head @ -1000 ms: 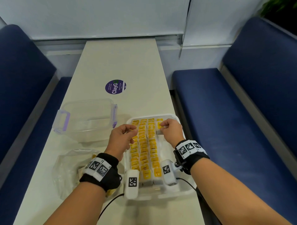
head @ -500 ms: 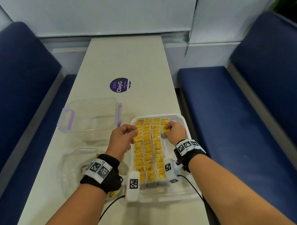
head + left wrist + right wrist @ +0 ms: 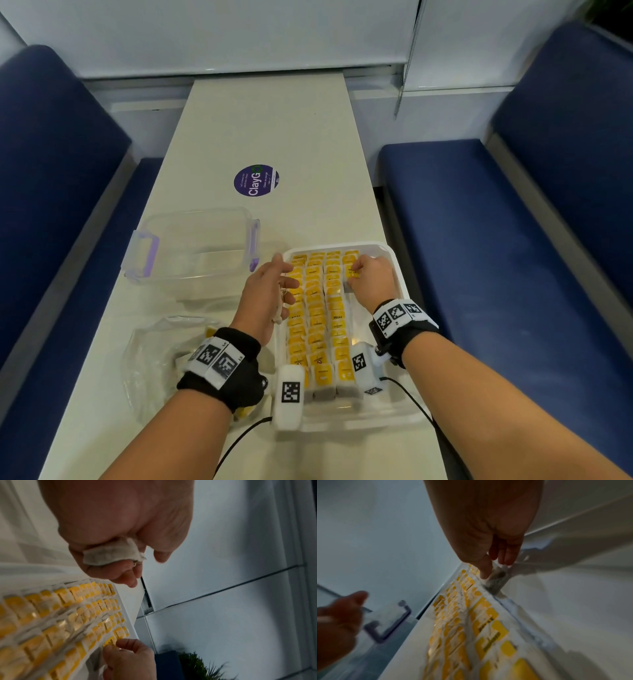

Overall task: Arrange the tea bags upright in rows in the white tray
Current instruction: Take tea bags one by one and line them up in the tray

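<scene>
Left hand: my left hand [image 3: 265,298] hovers at the left edge of the white tray [image 3: 394,260], its thumb and forefinger stretched out toward the far corner, its other fingers curled.
Left hand's load: my curled fingers clamp a loose tea bag [image 3: 111,553] against my palm; it is plain white paper and crumpled, seen best from the left wrist.
Right hand: my right hand [image 3: 371,279] is down inside the tray at the far right, knuckles up.
Right hand's grasp: my fingertips [image 3: 485,573] pinch the top of one tea bag [image 3: 496,581] that stands upright at the near end of the short right-hand row.
Tea bags: yellow-tagged tea bags [image 3: 317,315] stand upright in three long rows filling the tray from far end to near end; a fourth row on the right has only a few bags at the far end.
Tray: it sits on the pale table [image 3: 267,120] in front of me.
Clear box: an open clear box [image 3: 195,250] with purple clips stands just left of the tray.
Plastic bag: a crumpled clear plastic bag [image 3: 154,356] lies near my left wrist.
Sticker: a round purple sticker [image 3: 256,180] lies farther up the table.
</scene>
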Demonstrator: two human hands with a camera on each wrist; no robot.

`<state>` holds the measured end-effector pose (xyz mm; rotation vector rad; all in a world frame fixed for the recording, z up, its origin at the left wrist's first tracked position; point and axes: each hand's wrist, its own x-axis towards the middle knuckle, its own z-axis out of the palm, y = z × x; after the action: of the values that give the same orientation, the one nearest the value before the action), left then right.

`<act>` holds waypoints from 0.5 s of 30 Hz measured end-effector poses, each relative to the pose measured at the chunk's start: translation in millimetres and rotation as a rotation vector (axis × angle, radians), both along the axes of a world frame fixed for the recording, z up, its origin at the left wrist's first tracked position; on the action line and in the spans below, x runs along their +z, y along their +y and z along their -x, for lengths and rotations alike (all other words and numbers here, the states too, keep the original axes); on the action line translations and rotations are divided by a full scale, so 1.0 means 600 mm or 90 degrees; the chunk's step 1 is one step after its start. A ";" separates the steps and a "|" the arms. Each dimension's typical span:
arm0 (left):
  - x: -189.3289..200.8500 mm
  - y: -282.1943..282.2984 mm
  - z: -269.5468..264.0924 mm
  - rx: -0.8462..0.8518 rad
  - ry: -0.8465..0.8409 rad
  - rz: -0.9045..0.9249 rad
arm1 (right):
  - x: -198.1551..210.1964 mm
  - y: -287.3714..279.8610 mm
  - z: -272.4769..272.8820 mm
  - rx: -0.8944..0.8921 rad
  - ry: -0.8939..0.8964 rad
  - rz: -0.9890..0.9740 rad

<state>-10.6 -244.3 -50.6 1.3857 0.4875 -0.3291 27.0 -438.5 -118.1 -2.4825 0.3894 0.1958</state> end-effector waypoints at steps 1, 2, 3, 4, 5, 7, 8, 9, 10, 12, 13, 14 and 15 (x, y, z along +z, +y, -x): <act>0.001 -0.001 0.000 0.017 0.020 0.040 | 0.005 0.006 0.003 0.007 -0.017 0.017; 0.004 -0.001 0.002 0.032 0.037 0.077 | 0.013 0.013 0.007 0.017 -0.044 0.013; 0.006 -0.002 0.002 0.043 0.049 0.103 | 0.022 0.020 0.010 0.035 -0.068 -0.020; 0.008 -0.004 0.003 0.047 0.056 0.119 | 0.034 0.027 0.013 0.070 -0.086 -0.083; 0.008 -0.006 0.004 0.046 0.059 0.126 | 0.047 0.035 0.017 0.119 -0.091 -0.168; 0.010 -0.010 0.005 0.036 0.057 0.138 | 0.079 0.053 0.028 0.230 -0.077 -0.327; 0.013 -0.012 0.005 0.030 0.056 0.147 | 0.094 0.059 0.033 0.280 -0.073 -0.364; 0.014 -0.013 0.005 0.024 0.056 0.157 | 0.103 0.064 0.035 0.325 -0.068 -0.375; 0.016 -0.014 0.006 0.017 0.055 0.165 | 0.110 0.069 0.037 0.358 -0.061 -0.367; 0.019 -0.014 0.008 0.005 0.054 0.172 | 0.121 0.075 0.038 0.380 -0.053 -0.344; 0.019 -0.013 0.008 -0.001 0.053 0.173 | 0.124 0.076 0.039 0.379 -0.053 -0.345; 0.020 -0.013 0.009 -0.011 0.054 0.176 | 0.128 0.077 0.039 0.376 -0.053 -0.349; 0.020 -0.012 0.010 -0.026 0.052 0.176 | 0.129 0.077 0.040 0.370 -0.051 -0.352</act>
<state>-16.8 -251.4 -38.8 1.1183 0.4629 -0.4694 3.2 -392.0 -40.6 -1.9790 -0.3887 0.3786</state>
